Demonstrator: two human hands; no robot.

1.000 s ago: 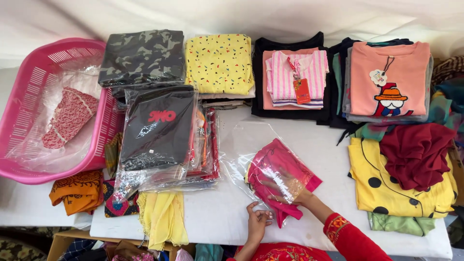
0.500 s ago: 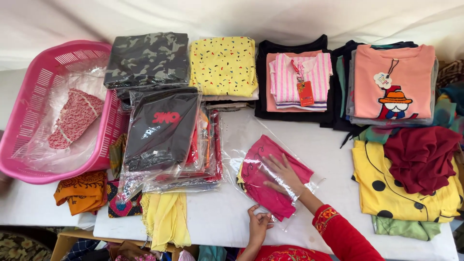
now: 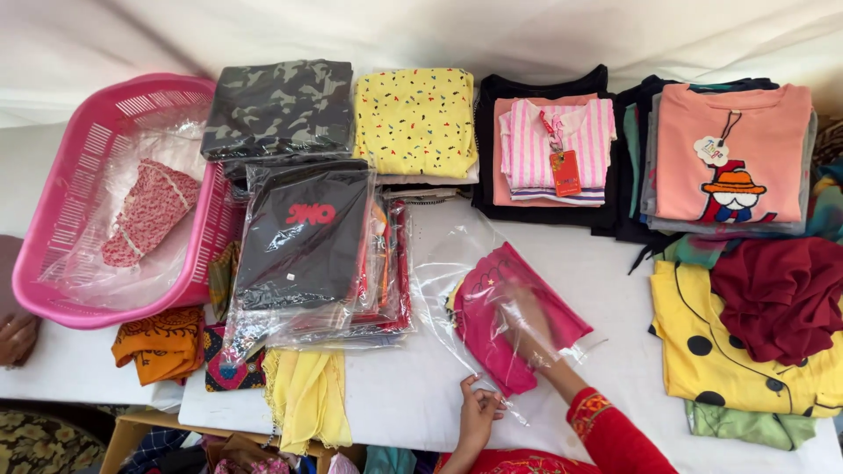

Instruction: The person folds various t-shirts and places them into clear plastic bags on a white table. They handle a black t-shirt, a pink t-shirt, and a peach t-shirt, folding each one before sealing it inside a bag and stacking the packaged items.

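A folded pink garment (image 3: 492, 329) lies inside a clear plastic bag (image 3: 457, 254) on the white table (image 3: 395, 395). My right hand (image 3: 527, 325) is pushed into the bag, palm down on the garment, seen through the plastic. My left hand (image 3: 479, 412) pinches the bag's near open edge with thumb and fingers. A red embroidered sleeve (image 3: 606, 430) covers my right forearm.
A pink basket (image 3: 61, 219) with a bagged pink-patterned cloth sits at left. Bagged garments (image 3: 303, 237) are stacked beside it. Folded clothes line the back: camouflage (image 3: 281, 105), yellow (image 3: 417, 118), striped pink (image 3: 553, 145), peach shirt (image 3: 733, 154). A maroon cloth (image 3: 781, 294) and yellow spotted garment (image 3: 702, 351) lie right. Another person's hand (image 3: 16, 338) rests at far left.
My right hand has slid from the bag's mouth deeper inside, pushing the pink garment flat into the bag. My left hand has stayed at the near edge.
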